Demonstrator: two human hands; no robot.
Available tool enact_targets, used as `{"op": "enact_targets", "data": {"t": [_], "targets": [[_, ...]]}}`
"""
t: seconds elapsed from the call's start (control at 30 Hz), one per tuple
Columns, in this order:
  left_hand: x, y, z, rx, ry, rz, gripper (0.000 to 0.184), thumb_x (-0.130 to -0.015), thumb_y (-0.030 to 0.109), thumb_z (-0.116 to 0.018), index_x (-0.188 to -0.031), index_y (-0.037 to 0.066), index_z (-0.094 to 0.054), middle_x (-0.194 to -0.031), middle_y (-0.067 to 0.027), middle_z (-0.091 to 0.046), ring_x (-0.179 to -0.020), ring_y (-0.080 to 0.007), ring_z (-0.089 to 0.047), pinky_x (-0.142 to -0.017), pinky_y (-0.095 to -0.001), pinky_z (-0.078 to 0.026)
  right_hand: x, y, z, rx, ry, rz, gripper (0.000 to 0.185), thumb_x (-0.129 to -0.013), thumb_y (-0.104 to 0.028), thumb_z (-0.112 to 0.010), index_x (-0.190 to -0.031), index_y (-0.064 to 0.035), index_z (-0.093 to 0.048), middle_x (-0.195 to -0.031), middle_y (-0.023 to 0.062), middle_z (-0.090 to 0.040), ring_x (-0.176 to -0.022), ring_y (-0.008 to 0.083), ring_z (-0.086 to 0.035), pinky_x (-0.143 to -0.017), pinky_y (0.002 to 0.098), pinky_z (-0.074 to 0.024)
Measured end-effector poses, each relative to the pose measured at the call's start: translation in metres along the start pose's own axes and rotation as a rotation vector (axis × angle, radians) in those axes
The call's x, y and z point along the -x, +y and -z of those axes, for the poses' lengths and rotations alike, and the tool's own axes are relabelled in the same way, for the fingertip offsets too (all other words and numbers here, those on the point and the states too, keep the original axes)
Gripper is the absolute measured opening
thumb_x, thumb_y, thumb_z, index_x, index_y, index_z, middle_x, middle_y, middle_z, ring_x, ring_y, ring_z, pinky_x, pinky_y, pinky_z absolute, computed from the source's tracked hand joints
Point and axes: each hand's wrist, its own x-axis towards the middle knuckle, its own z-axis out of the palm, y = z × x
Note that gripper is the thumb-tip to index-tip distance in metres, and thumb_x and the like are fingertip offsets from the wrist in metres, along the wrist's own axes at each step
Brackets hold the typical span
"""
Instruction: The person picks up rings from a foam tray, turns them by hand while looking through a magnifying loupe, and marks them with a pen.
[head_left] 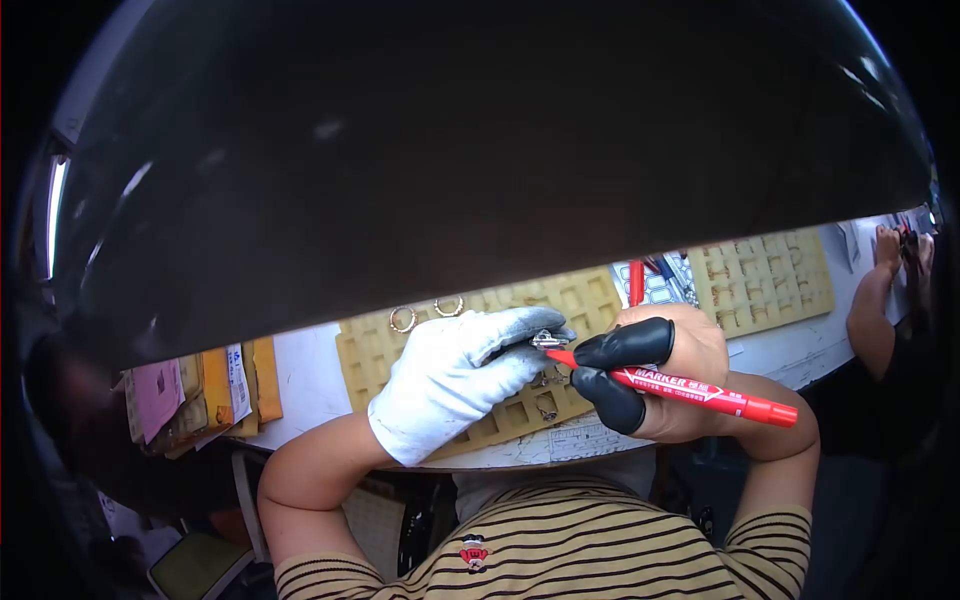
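My left hand (450, 370), in a white glove with grey fingertips, pinches a small shiny metal piece (546, 341), perhaps a ring. Black finger covers sit on my right hand (650, 375), which grips a red marker (715, 395) like a pen. The marker's tip points left and meets or nearly meets the metal piece. Below both hands lies a yellowish tray (360, 372) with square compartments. Two rings stand near its upper left part, one of them a round ring (403, 319). Another small ring (546, 405) lies in the tray below the fingers.
A second compartment tray (765, 285) holds several small pieces at the right. Another red marker (636, 283) and pens lie between the trays. Envelopes and papers (215, 385) are stacked at the left. Another person's arm (872, 310) rests at the far right. A dark surface covers the upper view.
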Motion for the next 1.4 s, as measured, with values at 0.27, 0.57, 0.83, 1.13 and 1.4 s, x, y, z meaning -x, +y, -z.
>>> {"op": "enact_targets", "data": {"t": [0.27,0.57,0.83,1.13,1.4], "targets": [[0.000,0.000,0.000,-0.050,-0.030,0.014,0.030,-0.085,0.015,-0.066,-0.112,0.004,-0.063,-0.096,-0.0125,-0.069,-0.087,-0.0225,-0.068,-0.077,-0.0299,-0.053,-0.002,0.000,0.002,0.022,-0.051,0.002,0.017,-0.071,-0.004,-0.073,-0.083,-0.0020,-0.061,-0.059,0.0069,-0.060,-0.044,0.0172,-0.057,-0.040,0.0272,-0.0408],[0.000,0.000,-0.003,0.012,0.056,-0.045,0.026,-0.083,0.012,-0.067,-0.108,0.004,-0.067,-0.085,-0.0107,-0.069,-0.074,-0.0173,-0.067,-0.069,-0.0276,-0.052,-0.002,0.001,-0.001,0.009,-0.037,-0.011,0.016,-0.072,-0.003,-0.072,-0.083,-0.0010,-0.061,-0.059,0.0078,-0.060,-0.044,0.0173,-0.056,-0.040,0.0271,-0.0406],[0.001,0.000,0.001,-0.065,-0.029,-0.009,0.028,-0.086,0.017,-0.065,-0.111,0.005,-0.063,-0.091,-0.0119,-0.069,-0.079,-0.0226,-0.068,-0.071,-0.0296,-0.052,-0.002,0.001,-0.002,0.025,-0.029,0.024,0.017,-0.072,-0.003,-0.073,-0.083,-0.0009,-0.061,-0.057,0.0068,-0.057,-0.043,0.0169,-0.054,-0.039,0.0278,-0.0389],[0.000,0.006,0.001,0.007,-0.035,0.072,0.026,-0.086,0.011,-0.064,-0.110,0.002,-0.065,-0.087,-0.0081,-0.069,-0.078,-0.0140,-0.066,-0.072,-0.0257,-0.052,0.000,0.001,-0.001,0.047,-0.031,0.028,0.018,-0.072,-0.003,-0.073,-0.086,-0.0005,-0.062,-0.060,0.0080,-0.060,-0.045,0.0177,-0.056,-0.041,0.0274,-0.0415],[0.001,0.001,0.001,0.216,-0.103,0.194,0.031,-0.090,0.017,-0.062,-0.118,0.003,-0.060,-0.099,-0.0082,-0.070,-0.088,-0.0148,-0.067,-0.078,-0.0272,-0.052,-0.004,0.008,0.010,0.120,-0.087,-0.042,0.030,-0.065,0.003,-0.068,-0.094,-0.0017,-0.064,-0.074,0.0086,-0.059,-0.059,0.0234,-0.057,-0.051,0.0330,-0.0439]]}}
